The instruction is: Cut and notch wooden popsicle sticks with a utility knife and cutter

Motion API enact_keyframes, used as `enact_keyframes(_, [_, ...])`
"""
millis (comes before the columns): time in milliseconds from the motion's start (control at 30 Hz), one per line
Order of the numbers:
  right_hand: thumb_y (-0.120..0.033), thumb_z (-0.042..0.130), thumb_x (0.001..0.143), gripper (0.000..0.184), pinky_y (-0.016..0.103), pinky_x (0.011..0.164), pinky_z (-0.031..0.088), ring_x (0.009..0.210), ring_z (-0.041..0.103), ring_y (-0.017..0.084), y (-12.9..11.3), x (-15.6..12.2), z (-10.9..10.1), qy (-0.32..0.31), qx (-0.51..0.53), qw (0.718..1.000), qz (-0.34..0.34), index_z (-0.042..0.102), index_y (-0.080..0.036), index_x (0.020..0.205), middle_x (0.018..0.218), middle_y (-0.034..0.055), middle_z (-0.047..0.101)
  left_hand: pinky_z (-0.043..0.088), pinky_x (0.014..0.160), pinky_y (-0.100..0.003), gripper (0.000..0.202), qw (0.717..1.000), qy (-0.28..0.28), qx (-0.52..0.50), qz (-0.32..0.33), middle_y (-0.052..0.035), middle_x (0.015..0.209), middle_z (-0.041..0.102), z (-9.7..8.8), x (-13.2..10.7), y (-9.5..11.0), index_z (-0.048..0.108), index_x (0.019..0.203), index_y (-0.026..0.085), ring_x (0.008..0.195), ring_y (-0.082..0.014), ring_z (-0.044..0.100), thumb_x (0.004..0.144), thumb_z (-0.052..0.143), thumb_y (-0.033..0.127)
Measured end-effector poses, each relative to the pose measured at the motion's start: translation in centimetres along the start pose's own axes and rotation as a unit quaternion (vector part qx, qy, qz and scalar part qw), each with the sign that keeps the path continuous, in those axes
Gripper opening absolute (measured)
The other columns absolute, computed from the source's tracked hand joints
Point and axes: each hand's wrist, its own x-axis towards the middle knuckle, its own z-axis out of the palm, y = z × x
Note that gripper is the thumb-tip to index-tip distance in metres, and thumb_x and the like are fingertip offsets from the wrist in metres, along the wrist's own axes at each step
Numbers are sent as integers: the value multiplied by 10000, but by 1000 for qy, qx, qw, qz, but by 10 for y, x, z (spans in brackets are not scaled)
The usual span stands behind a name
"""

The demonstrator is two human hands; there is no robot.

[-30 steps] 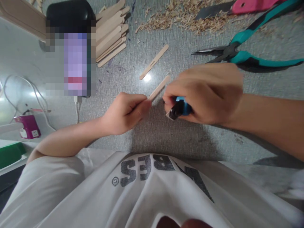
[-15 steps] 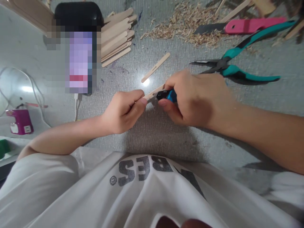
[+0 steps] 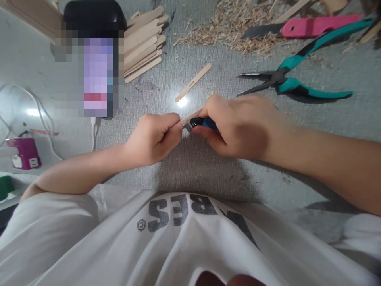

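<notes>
My left hand is closed in a pinch on one end of a thin wooden craft stick that points up and to the right. My right hand is wrapped round a blue and black utility knife. The knife's tip touches the stick right beside my left fingertips. Most of the stick is hidden behind my right hand. Both hands rest low over the grey textured tabletop.
A loose craft stick lies just beyond my hands. Several more sticks are stacked at the back left by a blurred phone. Teal pliers, a pink-handled tool and wood shavings lie at the back right.
My right hand has brought the knife leftward from clear of the stick until its tip meets the stick at my left fingertips. My left hand has kept its pinch.
</notes>
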Motion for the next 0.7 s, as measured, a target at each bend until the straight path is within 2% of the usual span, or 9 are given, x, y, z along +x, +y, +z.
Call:
enact_keyframes(200, [-513, 454, 1142, 479, 390, 603, 289, 709, 707, 271, 0, 1, -2, -16, -15, 1000, -13, 731, -149, 1283, 933, 119, 856, 245, 522, -255, 378, 998, -47, -15, -26, 84, 580, 329, -6, 1, 0, 316, 750, 259, 507, -77, 276, 1077, 490, 188])
enact_keyframes(300, [-537, 391, 1183, 520, 385, 606, 290, 698, 663, 235, 1, -2, 0, 34, -56, 997, -39, 759, -169, 1177, 919, 109, 827, 290, 534, -264, 382, 995, -71, -46, -58, 75, 577, 354, -10, 4, 0, 352, 738, 257, 522, -91, 300, 1090, 496, 226])
enact_keyframes(400, [-501, 384, 1215, 516, 369, 606, 284, 641, 590, 198, 1, -6, 3, 122, -80, 987, -75, 781, -186, 1115, 872, 82, 780, 306, 543, -275, 398, 992, -71, -57, -90, 63, 581, 371, -10, 6, 0, 376, 719, 254, 543, -102, 334, 1100, 491, 263])
enact_keyframes(433, [-493, 409, 1216, 496, 357, 599, 280, 634, 568, 185, 1, -8, 4, 143, -75, 984, -74, 790, -188, 1125, 906, 86, 782, 307, 546, -278, 399, 992, -67, -58, -94, 61, 584, 379, -10, 6, 0, 385, 715, 253, 547, -102, 344, 1101, 488, 270])
enact_keyframes(500, [-490, 467, 1204, 452, 328, 573, 267, 663, 558, 158, 0, -10, 4, 156, -48, 985, -55, 800, -191, 1144, 1100, 124, 799, 305, 552, -283, 391, 992, -55, -55, -97, 59, 589, 397, -10, 6, 1, 400, 713, 249, 549, -101, 355, 1093, 489, 265])
enact_keyframes(567, [-498, 509, 1183, 424, 298, 547, 266, 745, 595, 148, 1, -10, 4, 142, -14, 989, -35, 794, -190, 1126, 1305, 157, 759, 298, 555, -284, 381, 992, -46, -50, -102, 58, 586, 404, -9, 6, 2, 401, 707, 247, 550, -98, 356, 1077, 493, 248])
enact_keyframes(633, [-500, 534, 1165, 397, 287, 538, 272, 827, 630, 157, 3, -9, 4, 137, 18, 990, -32, 775, -194, 1089, 1340, 152, 725, 292, 554, -283, 380, 991, -46, -51, -113, 54, 583, 399, -10, 7, 2, 398, 695, 246, 552, -96, 353, 1063, 491, 242])
enact_keyframes(700, [-503, 554, 1162, 372, 292, 539, 277, 829, 627, 153, 7, -7, 5, 138, 34, 989, -45, 762, -205, 1084, 1284, 129, 726, 285, 546, -281, 385, 988, -56, -63, -126, 53, 578, 382, -12, 9, 3, 397, 681, 246, 548, -95, 337, 1055, 488, 248])
